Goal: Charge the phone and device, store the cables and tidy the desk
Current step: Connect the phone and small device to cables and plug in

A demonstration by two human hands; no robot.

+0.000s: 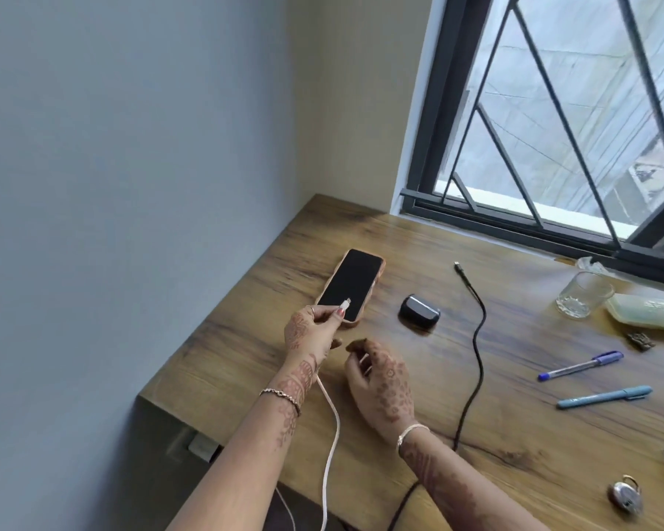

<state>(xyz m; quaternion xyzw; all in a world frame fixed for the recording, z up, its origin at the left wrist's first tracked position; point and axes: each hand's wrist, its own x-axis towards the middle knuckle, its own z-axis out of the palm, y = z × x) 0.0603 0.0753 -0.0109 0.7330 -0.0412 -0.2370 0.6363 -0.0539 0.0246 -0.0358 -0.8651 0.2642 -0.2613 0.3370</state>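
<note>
Your left hand (311, 331) pinches the white cable (332, 427) just behind its connector (346, 303), thumb and forefinger closed on it. The connector tip sticks out past your fingertips and sits over the near end of the phone (351, 283). It is not in the port, and you cannot tell whether it touches the glass.

The phone lies flat on the wooden desk (246, 358), dark screen up, in a tan case. Its near end is right at your grip and the rest stretches away from it. From the grip the white cable runs back along your wrist and drops off the near edge of the desk.

Your right hand (384, 385) hovers just to the right of the grip and nearer to you. Its fingers are loosely curled, with nothing gripped that shows.

To the right of the grip, just past the phone's corner, sits a small dark charging case (419, 313), lid closed. Further right a black cable (476, 339) snakes across the desk, its free end (457, 266) lying loose beyond the case.

Well to the right of your grip are a tumbler glass (583, 297), a blue pen (581, 365), a teal pen (604, 396) and a padlock (625, 496).
</note>
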